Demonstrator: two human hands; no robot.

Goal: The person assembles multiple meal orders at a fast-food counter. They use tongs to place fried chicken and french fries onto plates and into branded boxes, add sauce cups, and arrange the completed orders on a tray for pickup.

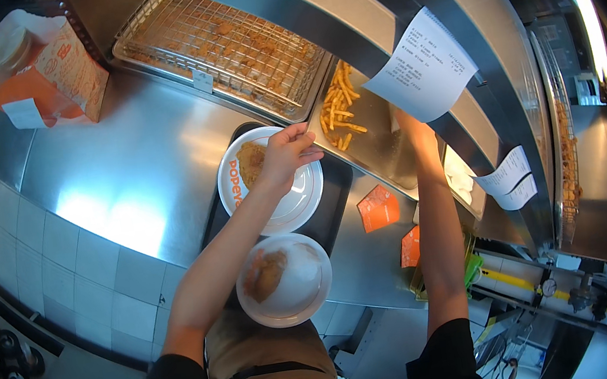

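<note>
And here's the left hand [291, 161], fingers loosely curled over the far right side of the upper white bowl [309, 203]; can't tell if they pinch anything! A fried piece [250, 157] lies in that bowl, which sits on the dark tray [336, 188]; a second bowl [310, 289] is just nearer. The right hand [412, 128] reaches over the fries bin [386, 161] (a paper slip [422, 66] mostly covers it, so its grip is anyone's call), fries [339, 106] to its left!

Large orange lettering [235, 175] curves along the upper round white plate [290, 213]. Dark print [413, 55] covers a curled white paper slip [437, 95].
</note>
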